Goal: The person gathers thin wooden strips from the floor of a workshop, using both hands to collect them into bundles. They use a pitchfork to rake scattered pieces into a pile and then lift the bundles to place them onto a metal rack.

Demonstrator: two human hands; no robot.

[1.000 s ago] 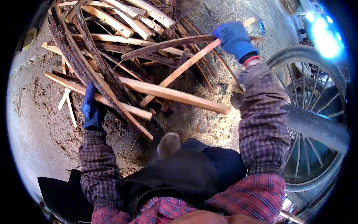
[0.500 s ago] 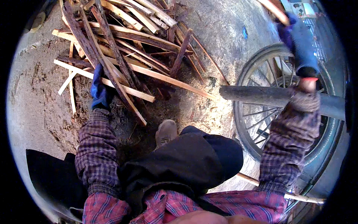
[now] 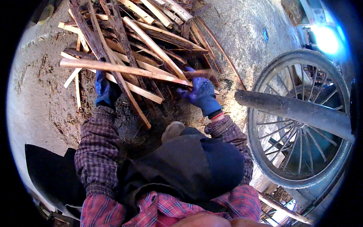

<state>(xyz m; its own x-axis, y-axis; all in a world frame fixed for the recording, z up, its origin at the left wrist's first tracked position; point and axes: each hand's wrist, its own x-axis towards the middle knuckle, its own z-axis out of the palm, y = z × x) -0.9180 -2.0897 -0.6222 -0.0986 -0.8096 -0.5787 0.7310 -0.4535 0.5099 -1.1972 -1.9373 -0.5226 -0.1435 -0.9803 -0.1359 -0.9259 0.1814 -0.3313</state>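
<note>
Half a second back the right hand (image 3: 202,94) was up by the wheel at about two o'clock; now it has come down to the middle of the view and closed its blue-gloved fingers on the end of a long pale wood strip (image 3: 121,69). That strip lies across the pile of scrap wood (image 3: 151,34), running from nine o'clock toward the centre.

At nine o'clock the left hand (image 3: 106,90), also gloved in blue, rests against the lower sticks; whether it grips one I cannot tell, since a dark slat (image 3: 128,94) crosses in front of it. Further right, at three o'clock, stands a spoked wheel (image 3: 298,117) with a dark bar (image 3: 295,109) across it.

To do this well, I judge the strip should be drawn out along its own length, so it slides free of its neighbours without dragging them, with the left hand steadying the heap.
</note>
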